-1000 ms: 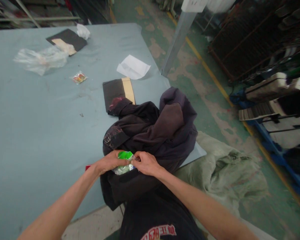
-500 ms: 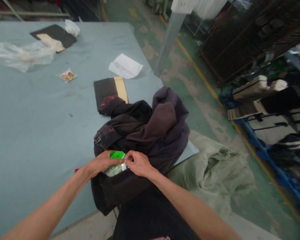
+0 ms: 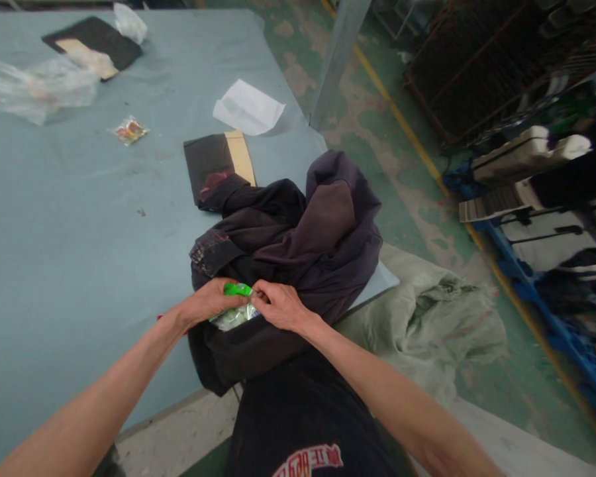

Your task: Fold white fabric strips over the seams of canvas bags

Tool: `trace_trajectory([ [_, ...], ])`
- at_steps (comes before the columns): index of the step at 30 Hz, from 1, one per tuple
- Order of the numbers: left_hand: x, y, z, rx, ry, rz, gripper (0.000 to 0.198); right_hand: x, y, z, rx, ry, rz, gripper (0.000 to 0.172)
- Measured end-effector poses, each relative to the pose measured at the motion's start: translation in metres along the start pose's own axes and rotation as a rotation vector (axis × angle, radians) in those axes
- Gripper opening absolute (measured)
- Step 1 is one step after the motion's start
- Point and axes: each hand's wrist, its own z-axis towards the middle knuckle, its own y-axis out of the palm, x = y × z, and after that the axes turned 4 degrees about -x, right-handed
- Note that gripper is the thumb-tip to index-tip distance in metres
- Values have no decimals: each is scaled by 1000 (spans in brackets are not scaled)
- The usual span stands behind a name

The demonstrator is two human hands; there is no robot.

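My left hand (image 3: 207, 303) and my right hand (image 3: 277, 306) meet over a small green and clear plastic packet (image 3: 236, 309), both pinching it at its top edge. The packet lies on a heap of dark purple-black clothing (image 3: 298, 245) at the near right corner of the blue-grey table (image 3: 79, 218). A bit of something red (image 3: 159, 318) shows under my left wrist.
On the table lie a black and tan card (image 3: 218, 159), a white paper (image 3: 248, 107), a small sweet wrapper (image 3: 129, 130), a clear plastic bag (image 3: 30, 89) and another black card (image 3: 92, 46). A pale green sack (image 3: 427, 324) lies on the floor right. A metal post (image 3: 335, 59) and racks (image 3: 536, 179) stand beyond.
Both hands stay pinched on the packet over the clothing. The camera has tilted down and shifted, so the table's items sit higher in view.
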Motion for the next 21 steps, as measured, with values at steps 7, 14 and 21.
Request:
trace_trajectory([
  [7,-12,-2,5,-35,46,73,34,-2,3,3,36,19,-16,10],
  [14,-13,-8,3,-57,85,130,34,-4,-1,8,9,-34,61,19],
  [21,-8,-7,-1,-19,109,187,40,1,3,15,-16,-54,171,15],
])
